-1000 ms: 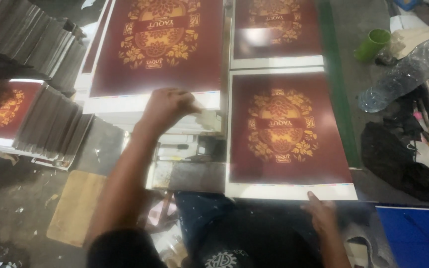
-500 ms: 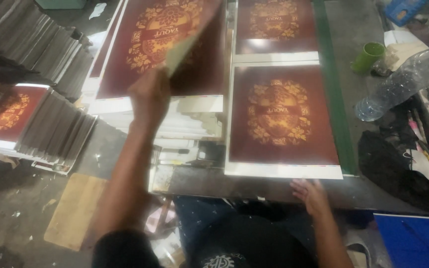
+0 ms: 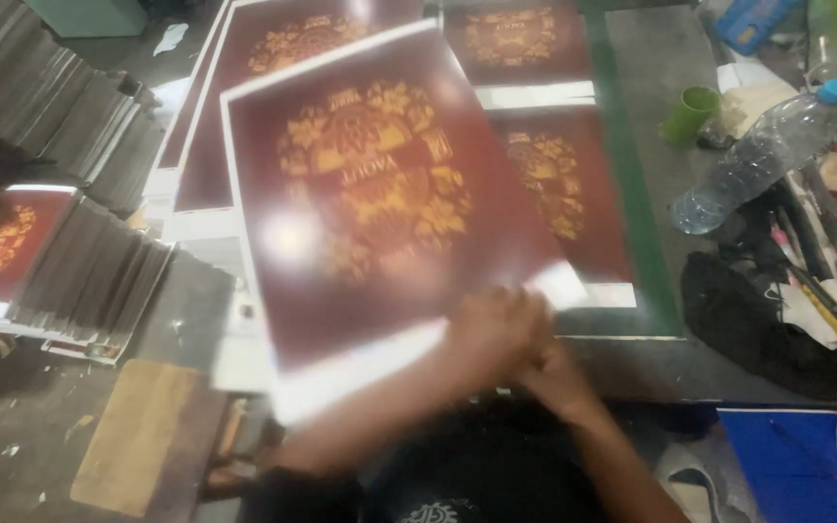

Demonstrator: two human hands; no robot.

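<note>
Your two hands meet low in the middle, close to your body. Your left hand [image 3: 491, 329] and your right hand [image 3: 554, 373] are both blurry, but their fingers are curled shut on the bottom edge of a big printed sheet [image 3: 370, 203]. You hold the sheet up and tilted, above the table. It is flat, stiff and shiny, dark red with a gold flower pattern and a white border. Under it, on the grey table [image 3: 651, 136], lies another red and gold sheet [image 3: 573, 194] next to a green strip [image 3: 632, 203]. To your left, a wooden board [image 3: 133, 436] lies on the floor, and a stack of the same prints [image 3: 12, 252] sits there with its grey edges showing. To your right is a black cloth [image 3: 758, 320]. Past it a clear plastic bottle [image 3: 758, 155] with a blue cap lies on its side; you cannot tell what is in it. Farther back stands a small green cup [image 3: 692, 111], and more red sheets [image 3: 515, 39] lie at the far end.
</note>
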